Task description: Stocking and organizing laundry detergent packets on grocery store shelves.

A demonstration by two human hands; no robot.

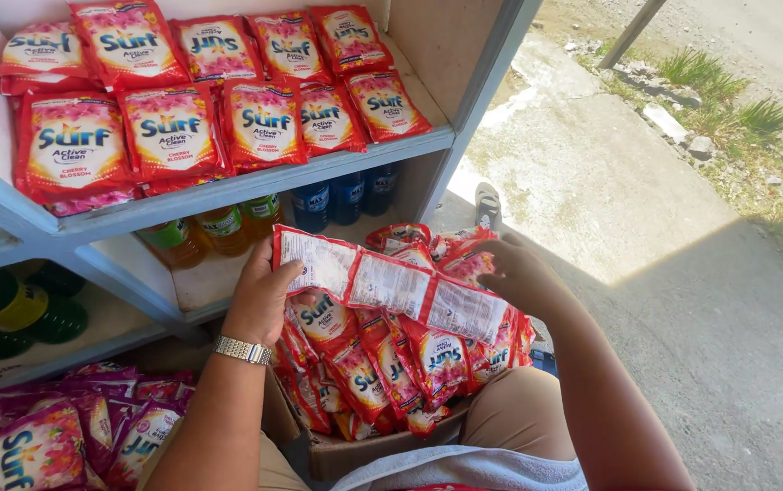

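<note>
My left hand [264, 295], with a metal watch at the wrist, grips the left end of a joined strip of red detergent sachets [387, 284], white backs facing up. My right hand [514, 273] holds the strip's right end. The strip stretches between both hands above a cardboard box [364, 450] heaped with more red sachets [382, 373], which rests on my lap.
A white shelf [255, 177] holds rows of red sachets [173, 100]. Below stand yellow, green and dark blue bottles [228, 227]. Pink sachets [37, 436] lie at bottom left. Concrete ground [609, 182] and grass lie to the right.
</note>
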